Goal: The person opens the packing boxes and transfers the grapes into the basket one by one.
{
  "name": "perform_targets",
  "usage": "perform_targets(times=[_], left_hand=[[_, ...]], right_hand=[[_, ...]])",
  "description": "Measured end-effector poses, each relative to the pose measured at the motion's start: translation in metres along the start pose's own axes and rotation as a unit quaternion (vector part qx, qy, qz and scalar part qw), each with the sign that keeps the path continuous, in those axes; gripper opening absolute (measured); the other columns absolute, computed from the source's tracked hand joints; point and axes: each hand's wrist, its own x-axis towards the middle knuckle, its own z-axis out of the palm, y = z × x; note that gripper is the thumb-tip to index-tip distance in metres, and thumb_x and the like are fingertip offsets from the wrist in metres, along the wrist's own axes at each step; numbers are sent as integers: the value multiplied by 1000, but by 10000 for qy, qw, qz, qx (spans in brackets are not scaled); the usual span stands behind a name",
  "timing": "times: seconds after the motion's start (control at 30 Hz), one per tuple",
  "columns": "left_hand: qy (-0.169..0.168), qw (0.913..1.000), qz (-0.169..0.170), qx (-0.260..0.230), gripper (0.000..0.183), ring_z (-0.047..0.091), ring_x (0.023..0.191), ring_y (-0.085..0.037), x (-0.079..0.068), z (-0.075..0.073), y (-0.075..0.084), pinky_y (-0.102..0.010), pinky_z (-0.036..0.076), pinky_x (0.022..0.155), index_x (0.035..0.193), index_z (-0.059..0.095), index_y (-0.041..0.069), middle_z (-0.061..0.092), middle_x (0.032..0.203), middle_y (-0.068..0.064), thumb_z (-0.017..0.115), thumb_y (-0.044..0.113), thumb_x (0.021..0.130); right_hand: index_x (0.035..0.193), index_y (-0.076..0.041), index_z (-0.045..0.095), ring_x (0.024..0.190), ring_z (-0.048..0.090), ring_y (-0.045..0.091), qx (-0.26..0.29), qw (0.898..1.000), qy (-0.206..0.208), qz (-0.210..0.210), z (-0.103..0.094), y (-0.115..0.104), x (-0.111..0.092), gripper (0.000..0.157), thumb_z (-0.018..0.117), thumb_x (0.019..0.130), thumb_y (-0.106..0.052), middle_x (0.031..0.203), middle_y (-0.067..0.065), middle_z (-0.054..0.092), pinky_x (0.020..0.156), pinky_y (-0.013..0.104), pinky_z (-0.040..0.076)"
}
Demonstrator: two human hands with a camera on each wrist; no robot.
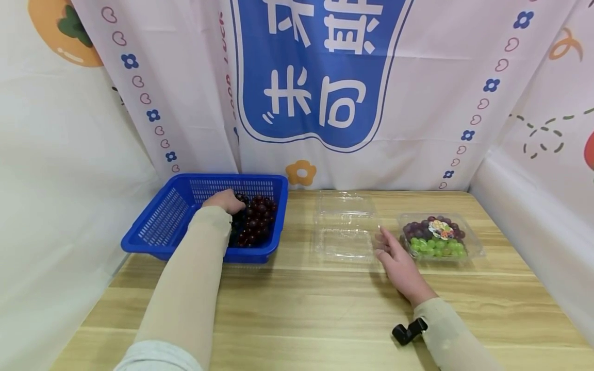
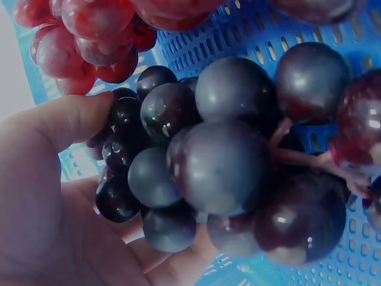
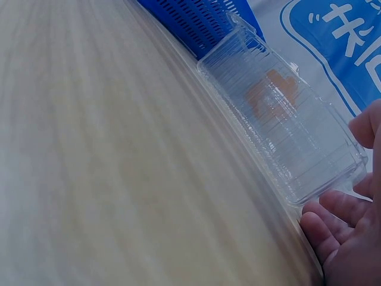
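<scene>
My left hand (image 1: 225,201) reaches into the blue plastic basket (image 1: 155,219) and grips a bunch of dark grapes (image 2: 220,167). The left wrist view shows its thumb on one side of the bunch and curled fingers beneath. Beside it in the basket lies a bunch of red grapes (image 1: 258,217). On the table, an unfolded clear plastic box (image 1: 345,242) lies right of the basket. My right hand (image 1: 400,265) rests at the box's right edge with loosely bent fingers; in the right wrist view its fingertips (image 3: 318,229) are right at the box's near corner.
A closed clear box (image 1: 471,242) of purple and green grapes, with a round sticker on its lid, stands right of my right hand. Behind the wooden table (image 1: 287,319) hangs a printed cloth (image 1: 417,154), and white cloth covers both sides.
</scene>
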Motion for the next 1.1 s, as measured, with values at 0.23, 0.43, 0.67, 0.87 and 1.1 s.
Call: perform_targets(times=[0.23,0.43,0.67,0.87,1.1], left_hand=[[175,9998,53,-81,74,33,141,-49,1,2,0,-62,36,108,160,16,-4,22,161,-30,47,30,102],[176,9996,83,-224,74,27,144,-49,3,3,-1,-63,32,111,160,13,-3,18,162,-29,47,29,102],[185,9993,96,-322,74,29,143,-49,3,3,-2,-63,33,110,160,13,-2,19,162,-28,47,30,103],[584,9976,264,-273,69,35,139,-47,2,-1,3,-63,36,108,158,25,-2,30,158,-28,49,30,102],[843,9945,509,-361,62,38,138,-44,-1,-16,28,-62,36,107,156,33,3,34,157,-24,48,28,102]], right_hand=[[164,-13,15,141,37,39,-108,9999,53,-67,1,1,0,65,47,108,-22,158,16,36,114,58,29],[164,-14,16,141,38,39,-142,9997,29,-172,1,1,-1,64,47,108,-22,158,16,37,114,59,29],[164,-17,17,141,38,39,-181,9995,44,-260,2,4,0,63,46,109,-27,158,16,37,114,58,30],[164,-14,14,144,33,39,13,9998,13,-182,2,4,0,64,43,110,-33,160,14,35,115,57,28],[164,-14,9,146,30,41,112,9998,-5,-180,0,3,0,67,44,110,-31,161,18,31,116,57,27]])
